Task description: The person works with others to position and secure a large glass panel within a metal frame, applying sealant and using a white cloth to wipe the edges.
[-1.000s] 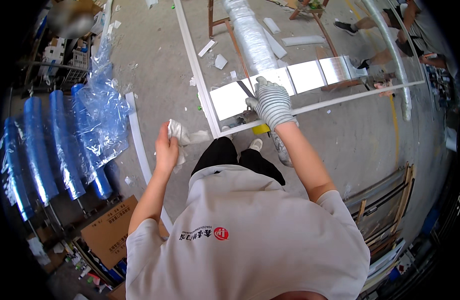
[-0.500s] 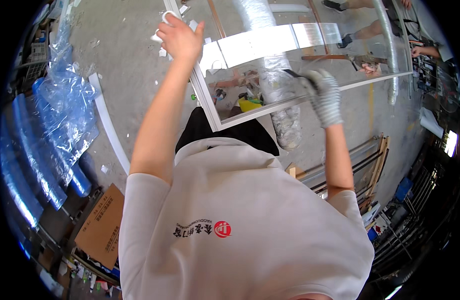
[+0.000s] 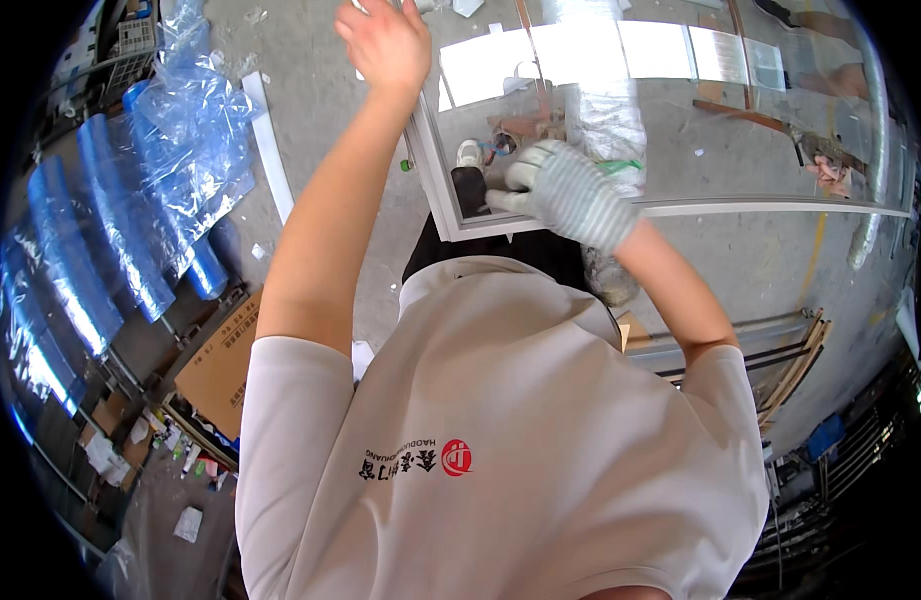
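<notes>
A glass pane point(image 3: 670, 175) in a pale metal frame point(image 3: 443, 190) lies in front of me, its near corner by my legs. My left hand point(image 3: 385, 45), bare, is at the frame's left side, cut by the picture's top edge. Its fingers curl around something white, mostly out of view. Above the pane's near edge is my right hand point(image 3: 570, 190) in a grey-white striped glove, fingers bent and slightly blurred. What it grips is hidden. A dark patch point(image 3: 468, 190) shows beside its fingertips; I cannot tell whether it is held or seen through the glass.
Blue film-wrapped rolls point(image 3: 120, 225) and crumpled clear plastic point(image 3: 205, 150) lie at the left, near a cardboard box point(image 3: 220, 370). A white strip point(image 3: 268, 150) is on the floor. Wooden strips point(image 3: 795, 370) lie at the right. Another person's leg point(image 3: 830, 80) shows at the far right.
My right hand has swept left along the pane's near edge toward the corner; the thin dark tool seen in it earlier no longer shows clearly. The view has shifted, and my left hand sits higher in it.
</notes>
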Available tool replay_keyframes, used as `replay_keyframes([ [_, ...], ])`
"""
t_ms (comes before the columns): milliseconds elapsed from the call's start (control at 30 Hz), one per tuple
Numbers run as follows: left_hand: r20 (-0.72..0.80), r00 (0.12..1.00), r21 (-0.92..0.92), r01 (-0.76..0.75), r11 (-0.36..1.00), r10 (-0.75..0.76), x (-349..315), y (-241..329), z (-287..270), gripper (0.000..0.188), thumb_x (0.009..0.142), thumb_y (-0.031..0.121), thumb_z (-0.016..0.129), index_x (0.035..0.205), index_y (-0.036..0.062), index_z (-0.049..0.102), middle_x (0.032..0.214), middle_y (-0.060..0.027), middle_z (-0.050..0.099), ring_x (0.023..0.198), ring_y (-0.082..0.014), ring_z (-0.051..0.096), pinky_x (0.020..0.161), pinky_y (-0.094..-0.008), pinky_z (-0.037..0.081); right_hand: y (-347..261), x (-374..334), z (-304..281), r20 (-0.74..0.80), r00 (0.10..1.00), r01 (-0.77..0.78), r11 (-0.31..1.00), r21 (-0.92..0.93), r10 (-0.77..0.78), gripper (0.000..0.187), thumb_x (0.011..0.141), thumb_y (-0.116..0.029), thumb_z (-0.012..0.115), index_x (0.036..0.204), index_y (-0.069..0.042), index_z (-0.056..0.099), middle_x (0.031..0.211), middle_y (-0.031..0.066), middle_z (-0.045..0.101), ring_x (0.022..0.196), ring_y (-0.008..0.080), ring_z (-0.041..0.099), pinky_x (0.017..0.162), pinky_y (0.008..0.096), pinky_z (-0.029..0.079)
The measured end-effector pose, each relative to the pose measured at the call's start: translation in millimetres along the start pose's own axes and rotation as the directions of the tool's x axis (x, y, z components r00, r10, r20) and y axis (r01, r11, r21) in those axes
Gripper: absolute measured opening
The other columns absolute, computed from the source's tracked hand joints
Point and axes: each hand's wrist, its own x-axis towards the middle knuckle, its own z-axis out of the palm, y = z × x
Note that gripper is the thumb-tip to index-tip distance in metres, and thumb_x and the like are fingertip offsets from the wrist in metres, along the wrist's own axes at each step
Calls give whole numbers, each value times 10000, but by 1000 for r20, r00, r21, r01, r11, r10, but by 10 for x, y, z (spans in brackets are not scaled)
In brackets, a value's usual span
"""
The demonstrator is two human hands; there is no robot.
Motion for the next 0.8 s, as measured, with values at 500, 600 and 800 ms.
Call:
replay_keyframes([
  [500, -170, 982, 158, -60, 986, 87, -65, -68, 165, 540, 844, 270, 477, 1235, -86, 368, 1080, -287, 477, 1023, -413, 453, 915, -487, 344, -186, 159, 155, 142, 987, -65, 996, -55, 72, 255, 783, -156, 488, 975, -161, 656, 920, 66, 564, 889, 210, 552, 810, 351, 423],
  [600, -13, 1000, -7, 25, 1000, -25, -16, -2, 13, 525, 826, 236, 505, 1228, -76, 376, 1045, -268, 481, 995, -405, 460, 892, -473, 362, -272, 126, 156, 287, 950, -123, 992, -17, 123, 261, 773, -166, 507, 991, -168, 651, 917, 69, 580, 894, 216, 552, 820, 371, 416],
  [800, 49, 996, -106, 82, 991, -78, 34, 84, -179, 477, 794, 170, 543, 1178, -75, 399, 1001, -242, 469, 971, -391, 458, 843, -455, 389, -371, 197, 140, 230, 933, -270, 961, -64, 277, 261, 798, -149, 475, 984, -175, 658, 929, 70, 593, 896, 233, 557, 829, 393, 411],
])
